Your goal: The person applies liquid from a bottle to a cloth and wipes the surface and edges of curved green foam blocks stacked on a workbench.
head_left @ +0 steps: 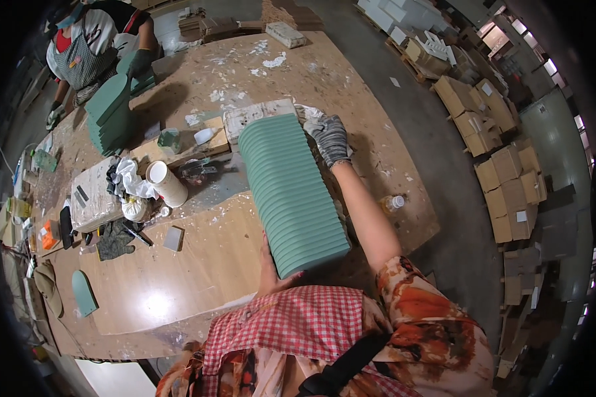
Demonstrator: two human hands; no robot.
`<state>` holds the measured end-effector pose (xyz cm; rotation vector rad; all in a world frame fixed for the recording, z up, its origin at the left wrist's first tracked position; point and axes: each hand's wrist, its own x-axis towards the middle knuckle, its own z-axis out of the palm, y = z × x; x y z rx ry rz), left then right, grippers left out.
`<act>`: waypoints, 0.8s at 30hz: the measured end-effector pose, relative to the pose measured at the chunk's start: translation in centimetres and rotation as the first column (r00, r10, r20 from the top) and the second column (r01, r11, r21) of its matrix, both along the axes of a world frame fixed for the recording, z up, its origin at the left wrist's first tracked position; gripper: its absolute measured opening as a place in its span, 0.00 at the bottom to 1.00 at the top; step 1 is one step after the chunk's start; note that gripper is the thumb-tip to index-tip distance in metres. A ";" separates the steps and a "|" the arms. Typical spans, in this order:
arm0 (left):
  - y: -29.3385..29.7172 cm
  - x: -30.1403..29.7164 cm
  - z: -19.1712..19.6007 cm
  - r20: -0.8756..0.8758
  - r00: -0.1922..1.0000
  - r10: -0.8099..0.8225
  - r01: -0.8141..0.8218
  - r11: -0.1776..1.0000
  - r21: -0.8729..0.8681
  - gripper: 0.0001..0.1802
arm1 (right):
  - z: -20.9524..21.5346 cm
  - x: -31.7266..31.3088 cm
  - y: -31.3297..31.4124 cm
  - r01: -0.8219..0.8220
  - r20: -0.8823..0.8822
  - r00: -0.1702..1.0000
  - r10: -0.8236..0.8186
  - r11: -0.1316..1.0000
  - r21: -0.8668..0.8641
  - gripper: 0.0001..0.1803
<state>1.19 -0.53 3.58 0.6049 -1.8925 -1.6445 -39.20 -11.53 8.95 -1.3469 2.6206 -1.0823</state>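
Note:
A long row of green round-ended panels (291, 192), packed face to face, lies in front of me. My bare left hand (275, 272) grips the row's near end, its thumb along the left side and its fingers under the lower edge. Beside the row's far right end, my right hand (331, 140) wears a grey striped glove. It is closed around a crumpled white rag (307, 112), part of which sticks out past the knuckles. A white, paint-marked block (251, 114) lies against the row's far end.
On the worktable (351, 79) to the left are a white paper roll (168, 185), a dark glove (118, 239) and a single green panel (83, 293). A small bottle (392, 203) stands right of my forearm. Across the table, a co-worker (93, 49) handles more green panels (109, 116).

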 end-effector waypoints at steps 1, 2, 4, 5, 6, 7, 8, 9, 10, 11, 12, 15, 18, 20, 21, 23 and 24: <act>-0.4 1.7 -0.4 0.054 0.996 0.077 -0.076 0.997 -0.005 0.73 | 2.4 6.0 -2.5 -0.110 0.137 0.983 0.126 0.987 -0.120 0.14; -0.5 2.5 -0.5 0.068 0.992 0.109 -0.108 0.994 -0.011 0.73 | 4.7 9.3 -3.3 -0.164 0.240 0.945 0.225 0.955 -0.248 0.14; 0.1 0.2 0.0 0.034 0.999 0.005 -0.003 0.998 -0.058 0.73 | -0.4 0.8 -2.0 0.027 0.642 0.577 0.505 0.774 -0.633 0.22; 0.1 -0.3 0.0 0.026 1.000 -0.014 0.015 0.998 -0.055 0.73 | -2.2 -1.3 -2.1 0.077 0.626 0.418 0.659 0.661 -0.747 0.21; 0.1 -0.4 -0.1 0.017 1.000 -0.019 0.020 0.998 -0.063 0.73 | -3.4 -1.9 -2.6 0.148 0.557 0.235 0.797 0.537 -0.831 0.19; 0.1 -0.5 -0.2 0.010 1.000 -0.022 0.023 0.997 -0.073 0.73 | -3.9 -1.5 -3.0 0.150 0.558 0.233 0.796 0.538 -0.830 0.19; 0.2 -0.5 -0.3 0.008 1.000 -0.028 0.029 0.997 -0.072 0.73 | -4.3 -1.2 -3.5 -0.036 0.560 0.591 0.580 0.712 -0.701 0.13; 0.3 -0.7 -0.5 -0.003 1.000 -0.027 0.027 0.998 -0.050 0.73 | -4.7 -0.7 -4.0 -0.117 0.379 0.867 0.323 0.872 -0.475 0.10; 0.5 -1.0 -0.5 -0.020 0.999 -0.033 0.032 0.999 -0.027 0.73 | -4.8 -0.9 -4.0 -0.069 0.053 0.995 0.081 0.976 -0.206 0.11; -0.1 0.8 -1.2 0.029 0.998 0.048 -0.047 0.999 -0.025 0.73 | -2.4 5.0 -7.0 -0.130 -0.279 0.923 0.265 0.897 0.423 0.12; -0.2 1.2 -1.0 0.039 0.997 0.063 -0.062 0.998 -0.021 0.73 | -0.9 7.5 -7.1 -0.146 -0.275 0.920 0.279 0.895 0.421 0.12; 0.2 -0.1 -0.5 0.012 1.000 0.003 -0.003 0.999 -0.044 0.73 | 1.3 8.1 -6.7 -0.065 -0.453 0.858 0.241 0.927 0.370 0.14; -0.1 0.2 -0.9 0.017 1.000 0.018 -0.017 0.998 -0.067 0.74 | 3.6 12.2 -6.8 -0.099 -0.565 0.783 0.259 0.949 0.298 0.14; 0.1 -0.4 -0.9 0.003 1.000 -0.008 0.008 0.998 -0.067 0.74 | 2.0 11.2 -7.7 -0.138 -0.565 0.774 0.287 0.946 0.292 0.15; -0.2 0.5 -1.2 0.022 0.999 0.030 -0.028 0.997 -0.076 0.73 | 4.0 15.1 -8.9 -0.126 -0.565 0.691 0.452 0.844 0.521 0.15; 0.0 0.0 -1.0 0.015 1.000 0.008 -0.007 0.996 -0.091 0.73 | 3.4 15.4 -9.7 -0.074 -0.562 0.600 0.569 0.740 0.669 0.15; 0.2 -0.3 -0.9 0.007 1.000 -0.011 0.011 0.997 -0.071 0.73 | 2.0 14.9 -9.9 -0.061 -0.566 0.606 0.560 0.742 0.668 0.15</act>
